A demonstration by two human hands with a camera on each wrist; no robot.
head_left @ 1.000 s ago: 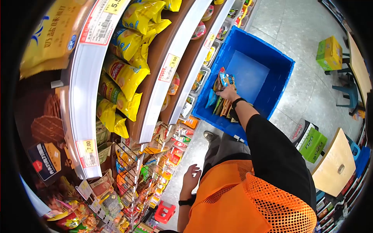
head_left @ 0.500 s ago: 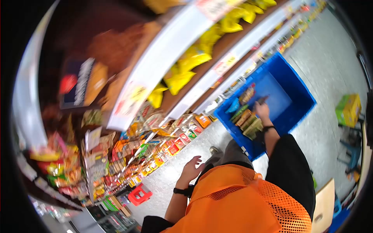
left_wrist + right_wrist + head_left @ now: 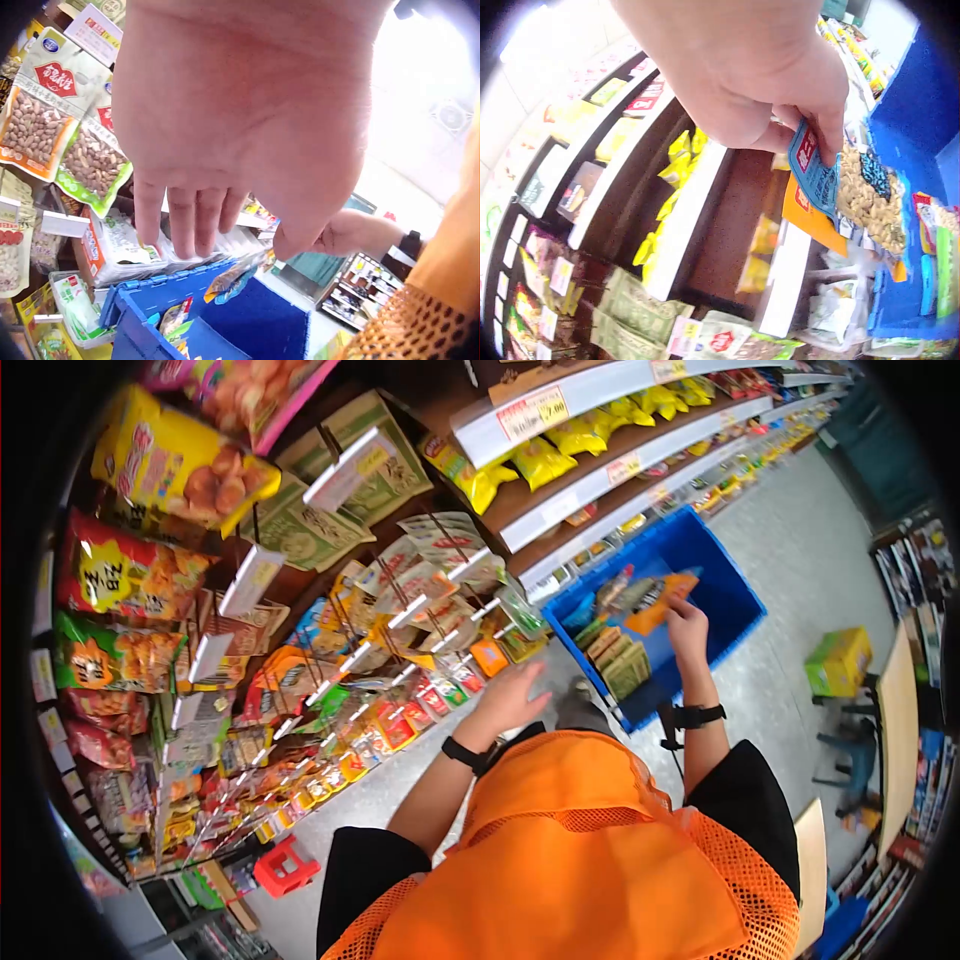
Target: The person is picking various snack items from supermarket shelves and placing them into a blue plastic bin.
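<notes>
My right hand [image 3: 686, 622] is over the blue crate [image 3: 668, 532] and pinches a small bunch of orange-and-blue nut packets [image 3: 655, 605]. The right wrist view shows thumb and fingers of that hand [image 3: 780, 82] clamped on the top edge of the packets [image 3: 855, 187], which hang down. My left hand [image 3: 512, 698] is raised, palm open, close to the snack packets hanging on peg hooks [image 3: 400, 650]. Seen from the left wrist, its fingers [image 3: 195, 217] are straight and hold nothing, with peanut packets [image 3: 45, 105] just beyond.
More packets [image 3: 615, 660] stand upright in the crate's near end. Shelves of yellow bags [image 3: 560, 455] run above the crate. A green-and-yellow box [image 3: 838, 660], a red stool [image 3: 283, 865] and a wooden table [image 3: 895, 730] stand on the floor.
My right hand has lifted packets up out of the crate. The left hand has risen from beside my body toward the peg display. The head view has swung left along the shelves.
</notes>
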